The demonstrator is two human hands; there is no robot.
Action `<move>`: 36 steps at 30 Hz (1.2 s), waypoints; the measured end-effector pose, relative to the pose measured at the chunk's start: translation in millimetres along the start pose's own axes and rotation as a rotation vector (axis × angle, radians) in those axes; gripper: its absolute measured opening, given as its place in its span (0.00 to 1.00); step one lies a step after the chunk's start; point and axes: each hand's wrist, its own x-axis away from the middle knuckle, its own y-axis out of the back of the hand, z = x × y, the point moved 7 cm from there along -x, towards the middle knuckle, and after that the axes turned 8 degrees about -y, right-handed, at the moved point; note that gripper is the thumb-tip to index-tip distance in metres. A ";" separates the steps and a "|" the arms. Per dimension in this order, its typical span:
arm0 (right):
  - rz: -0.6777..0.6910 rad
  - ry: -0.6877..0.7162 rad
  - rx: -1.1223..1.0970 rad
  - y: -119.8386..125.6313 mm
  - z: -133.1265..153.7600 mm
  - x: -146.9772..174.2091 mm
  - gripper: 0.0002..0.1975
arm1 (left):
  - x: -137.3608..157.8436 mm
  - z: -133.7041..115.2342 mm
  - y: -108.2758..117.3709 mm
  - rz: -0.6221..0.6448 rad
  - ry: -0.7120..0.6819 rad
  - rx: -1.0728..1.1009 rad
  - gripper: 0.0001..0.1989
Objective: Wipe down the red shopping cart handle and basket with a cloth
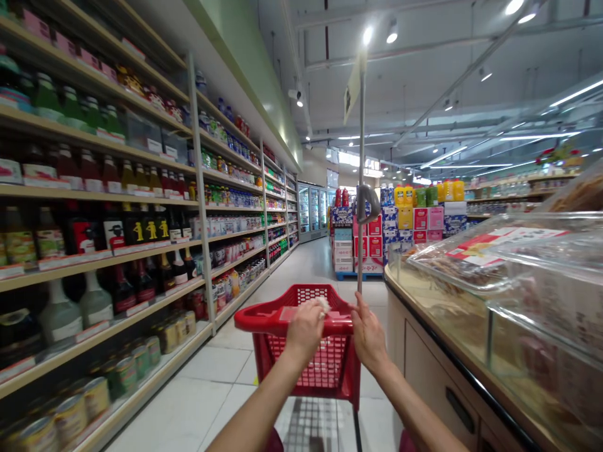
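A red plastic shopping cart point(306, 370) with mesh walls stands right in front of me. My left hand point(305, 329) lies over the middle of its red handle bar point(264, 321), fingers closed on a crumpled white tissue point(324, 305). At the bar's right end my right hand point(370, 336) is wrapped on the handle, one finger pointing up. A thin grey pole point(361, 263) rises just beyond that hand, with a grey loop-shaped grip point(370, 204) partway up. Whether my right hand also touches the pole, I cannot tell.
Shelves point(155, 254) of bottles and cans line the left side. Close on the right stands a wooden counter point(424, 351) bearing clear plastic food boxes point(471, 251). Stacked drink cartons point(372, 248) sit on a blue pallet ahead. Tiled floor point(301, 263) runs along the aisle toward glass-door fridges point(311, 207).
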 end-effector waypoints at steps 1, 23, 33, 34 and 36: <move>0.000 -0.022 -0.023 0.8 -1.2 0.2 0.24 | -5.0 -18.5 -11.3 0.035 -0.094 0.048 0.10; 0.060 0.025 0.129 13.3 -9.4 -4.8 0.22 | 24.5 15.7 23.2 -0.058 -0.123 -0.070 0.12; 0.095 0.214 0.384 -2.5 5.2 9.0 0.17 | 15.5 -12.2 13.8 -0.062 -0.173 -0.029 0.13; 0.102 0.220 0.393 -0.3 3.9 8.9 0.17 | 17.2 -10.5 15.3 -0.058 -0.196 -0.033 0.14; 0.101 0.231 0.402 4.0 1.9 9.1 0.17 | 28.8 14.3 27.5 -0.057 -0.176 -0.063 0.13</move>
